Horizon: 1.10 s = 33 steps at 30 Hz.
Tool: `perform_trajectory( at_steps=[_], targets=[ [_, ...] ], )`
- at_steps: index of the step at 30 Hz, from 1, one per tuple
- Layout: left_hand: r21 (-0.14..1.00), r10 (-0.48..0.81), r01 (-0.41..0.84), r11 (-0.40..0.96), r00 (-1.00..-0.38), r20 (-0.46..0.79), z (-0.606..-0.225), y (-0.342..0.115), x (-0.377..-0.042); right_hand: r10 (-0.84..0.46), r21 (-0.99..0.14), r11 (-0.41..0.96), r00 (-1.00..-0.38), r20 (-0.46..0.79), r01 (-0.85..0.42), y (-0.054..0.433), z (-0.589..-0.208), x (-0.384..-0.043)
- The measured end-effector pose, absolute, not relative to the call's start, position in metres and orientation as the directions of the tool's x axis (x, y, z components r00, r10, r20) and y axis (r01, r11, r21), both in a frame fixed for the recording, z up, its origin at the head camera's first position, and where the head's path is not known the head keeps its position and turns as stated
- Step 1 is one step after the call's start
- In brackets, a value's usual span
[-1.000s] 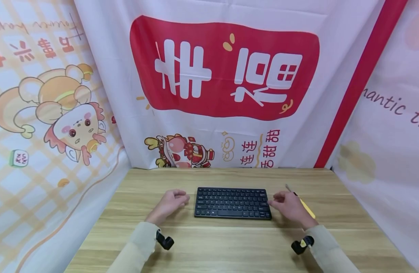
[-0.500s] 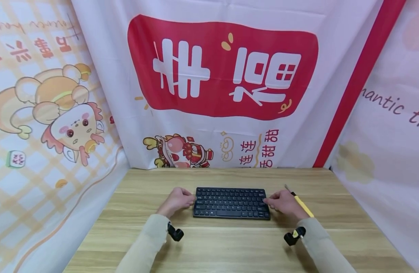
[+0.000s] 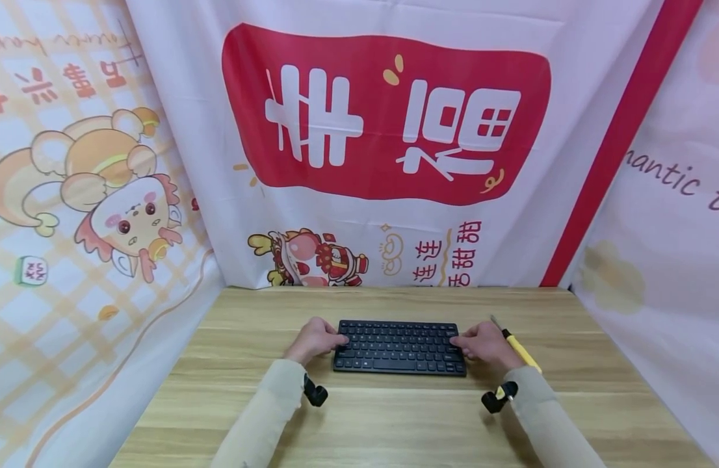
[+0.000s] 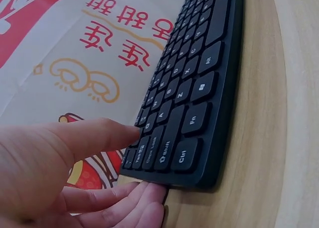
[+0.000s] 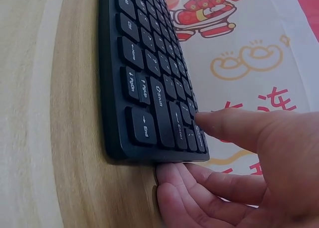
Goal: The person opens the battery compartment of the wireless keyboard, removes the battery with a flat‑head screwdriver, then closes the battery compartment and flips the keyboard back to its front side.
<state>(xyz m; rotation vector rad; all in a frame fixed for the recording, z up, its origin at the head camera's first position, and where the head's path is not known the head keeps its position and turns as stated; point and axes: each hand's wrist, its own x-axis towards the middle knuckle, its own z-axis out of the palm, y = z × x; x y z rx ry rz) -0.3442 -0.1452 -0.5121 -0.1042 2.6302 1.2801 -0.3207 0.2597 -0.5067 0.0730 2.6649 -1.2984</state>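
A compact black keyboard (image 3: 400, 348) lies on the wooden table in the head view, its long side across. My left hand (image 3: 317, 339) grips its left end. In the left wrist view the thumb (image 4: 112, 133) is on the keys near Tab, while the fingertips (image 4: 149, 193) are tucked at the lower edge. At the opposite end, my right hand (image 3: 487, 342) pinches the keyboard likewise. The right wrist view has that thumb (image 5: 219, 122) over the keys by Enter and the other fingers (image 5: 174, 180) against the bottom edge.
Just right of the right hand lies a slim tool with a yellow handle (image 3: 524, 354) and a metal tip, partly behind the wrist. Printed cloth (image 3: 389, 247) hangs at the table's back edge and along both sides. Wood tabletop (image 3: 394, 416) extends in front of the keyboard.
The left hand has moved right from beside the keyboard to grip its left end. The right hand has moved slightly left, its thumb now over the right-end keys. The keyboard has stayed in place.
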Motion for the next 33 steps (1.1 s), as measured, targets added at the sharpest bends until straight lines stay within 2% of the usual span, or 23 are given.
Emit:
perform_trajectory(
  at_steps=[12, 24, 33],
  targets=[
    [0.736, 0.011, -0.126, 0.665, -0.984, -0.179, -0.513, -0.129, -0.342, -0.003, -0.706, 0.687, -0.970, -0.243, 0.175, 0.261, -0.509, -0.327],
    [0.733, -0.003, -0.140, 0.665, -0.983, -0.186, -0.516, -0.129, -0.339, -0.007, -0.756, 0.624, -0.967, -0.256, 0.196, 0.256, -0.508, -0.324],
    [0.719, 0.024, -0.082, 0.690, -0.990, -0.137, -0.513, -0.129, -0.334, -0.009, -0.793, 0.580, -0.972, -0.235, 0.187, 0.259, -0.511, -0.327]
  ],
)
